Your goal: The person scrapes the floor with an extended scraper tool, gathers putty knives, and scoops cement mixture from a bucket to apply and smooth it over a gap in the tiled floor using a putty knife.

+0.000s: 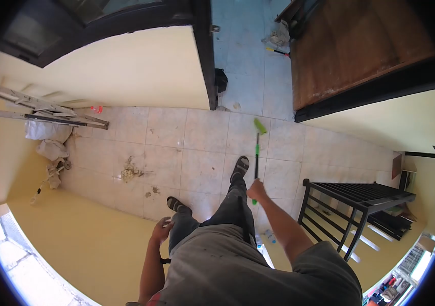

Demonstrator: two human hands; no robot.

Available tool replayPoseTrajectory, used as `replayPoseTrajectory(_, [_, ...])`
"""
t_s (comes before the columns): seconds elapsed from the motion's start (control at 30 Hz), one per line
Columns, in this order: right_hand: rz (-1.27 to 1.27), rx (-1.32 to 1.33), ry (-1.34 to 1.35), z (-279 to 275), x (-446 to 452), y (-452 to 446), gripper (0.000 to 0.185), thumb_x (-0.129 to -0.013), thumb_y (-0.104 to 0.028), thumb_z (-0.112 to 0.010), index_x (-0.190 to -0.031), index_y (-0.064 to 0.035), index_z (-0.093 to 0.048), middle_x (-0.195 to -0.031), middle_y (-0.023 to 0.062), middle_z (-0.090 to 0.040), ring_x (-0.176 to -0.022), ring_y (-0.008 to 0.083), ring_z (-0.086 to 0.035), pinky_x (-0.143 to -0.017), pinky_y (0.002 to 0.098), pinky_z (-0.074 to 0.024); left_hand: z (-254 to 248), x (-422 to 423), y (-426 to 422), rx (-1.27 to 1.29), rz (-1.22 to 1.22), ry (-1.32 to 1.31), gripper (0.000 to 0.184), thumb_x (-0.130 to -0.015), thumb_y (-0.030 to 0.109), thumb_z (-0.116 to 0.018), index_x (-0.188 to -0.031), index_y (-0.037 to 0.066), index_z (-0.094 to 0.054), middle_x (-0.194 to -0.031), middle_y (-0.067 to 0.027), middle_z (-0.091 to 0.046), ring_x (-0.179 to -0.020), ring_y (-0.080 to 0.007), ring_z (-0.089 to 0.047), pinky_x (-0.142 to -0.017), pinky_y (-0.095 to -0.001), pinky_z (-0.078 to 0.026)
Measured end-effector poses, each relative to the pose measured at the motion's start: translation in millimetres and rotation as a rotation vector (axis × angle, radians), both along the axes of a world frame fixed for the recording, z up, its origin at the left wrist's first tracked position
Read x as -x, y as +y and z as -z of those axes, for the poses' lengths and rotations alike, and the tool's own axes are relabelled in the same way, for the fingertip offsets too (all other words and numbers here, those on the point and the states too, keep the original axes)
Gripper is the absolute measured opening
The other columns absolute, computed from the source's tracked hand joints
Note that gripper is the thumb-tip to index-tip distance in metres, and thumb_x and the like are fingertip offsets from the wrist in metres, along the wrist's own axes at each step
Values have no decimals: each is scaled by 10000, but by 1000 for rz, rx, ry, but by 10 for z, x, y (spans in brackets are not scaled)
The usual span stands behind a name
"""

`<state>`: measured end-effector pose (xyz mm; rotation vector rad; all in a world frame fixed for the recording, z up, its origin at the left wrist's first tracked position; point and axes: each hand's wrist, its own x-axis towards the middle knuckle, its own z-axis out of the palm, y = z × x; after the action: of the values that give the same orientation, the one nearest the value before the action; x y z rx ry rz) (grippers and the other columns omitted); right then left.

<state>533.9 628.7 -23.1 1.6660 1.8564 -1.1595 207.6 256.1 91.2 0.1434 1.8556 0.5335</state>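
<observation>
Right grip wrapped round the pole near its end, green head out ahead; left grip loose, seemingly empty, could likely steady it from farther up.

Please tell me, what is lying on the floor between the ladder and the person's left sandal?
In the head view, a scattered heap of pale debris lies between the ladder and the left sandal, with smaller dark patches nearer the sandal.

You can make out no readable lettering here: no text, label, brand, number or sign is legible anywhere in your view.
</observation>
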Motion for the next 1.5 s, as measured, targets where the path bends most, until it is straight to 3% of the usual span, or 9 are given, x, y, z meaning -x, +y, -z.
replayPoseTrajectory(0.37, [-143, 168, 118, -647, 2387, -2694, 473, -797, -160, -743, -1103, 180, -623, -903, 335, -734, -906, 506, -758, -814, 514, -623, 758, 1514, -3461, 217, -418, -27, 517, -1038, 405, -672, -1468, 134, -581, -1301, -116, -677, -1074, -286, -726, -930, -441, -544])
replayPoseTrajectory(0.5, [308, 345, 278, -955, 2254, -2714, 649, -850, -151, -846, -1427, 39, -618, -737, 112, -688, -549, 178, -634, -464, 372, -511, 469, 1839, -4226, 203, -605, -17, 615, -1061, 460, -616, -1551, 109, -492, -1474, -172, -600, -1222, -339, -674, -1032, -499, -511])
replayPoseTrajectory(0.63, [346, 230, 201, -1228, 1345, -2640, 621, -873, -170, -848, -1426, 18, -639, -743, 86, -672, -534, 167, -596, -490, 351, -518, 518, 1985, -4593, 239, -633, -20, 634, -1062, 452, -624, -1565, 97, -473, -1512, -181, -577, -1253, -349, -661, -1056, -506, -502])
replayPoseTrajectory(0.7, [-125, -101, -108, -1092, 615, -2591, 532, -933, -268, -776, -1340, 35, -616, -961, 243, -766, -759, 319, -770, -623, 445, -612, 576, 1954, -4642, 221, -580, -73, 625, -1054, 450, -639, -1551, 102, -490, -1485, -180, -595, -1231, -340, -671, -1045, -506, -506])
replayPoseTrajectory(0.87, [-134, -208, -389, -997, -28, -2540, 381, -943, -203, -678, -1195, 78, -627, -1073, 343, -743, -1015, 466, -755, -792, 518, -633, 716, 1915, -4280, 191, -342, -107, 573, -1041, 417, -674, -1492, 85, -553, -1349, -143, -668, -1119, -287, -719, -949, -445, -544])
replayPoseTrajectory(1.07, [-28, 109, -280, -64, 941, -2823, 345, -748, -228, -764, -899, 82, -764, -949, 302, -768, -953, 425, -782, -844, 455, -639, 601, 1984, -3633, -8, -337, 11, 546, -1041, 363, -682, -1475, 49, -577, -1251, -141, -711, -1053, -240, -738, -865, -384, -560])
replayPoseTrajectory(1.27, [-113, 195, 41, -873, 2342, -3707, 281, -740, -151, -761, -767, 127, -733, -852, 286, -765, -835, 387, -796, -738, 471, -629, 711, 1950, -3632, 12, -263, -55, 506, -1042, 336, -668, -1471, 87, -574, -1278, -126, -691, -1071, -259, -738, -905, -405, -552])
replayPoseTrajectory(1.33, [-474, 122, 74, -887, 2742, -3801, 273, -737, -143, -776, -804, 120, -747, -881, 289, -769, -855, 393, -796, -756, 466, -631, 821, 1934, -3818, 33, -292, -60, 501, -1044, 339, -664, -1467, 86, -574, -1277, -129, -689, -1064, -264, -737, -902, -410, -552])
replayPoseTrajectory(1.5, [-241, 264, 4, -1128, 3661, -3824, 306, -706, -135, -802, -968, 23, -805, -947, 271, -773, -915, 408, -786, -811, 458, -635, 693, 1813, -4179, 134, -355, -55, 463, -1057, 349, -636, -1434, 86, -582, -1287, -135, -675, -1070, -286, -721, -900, -437, -551])
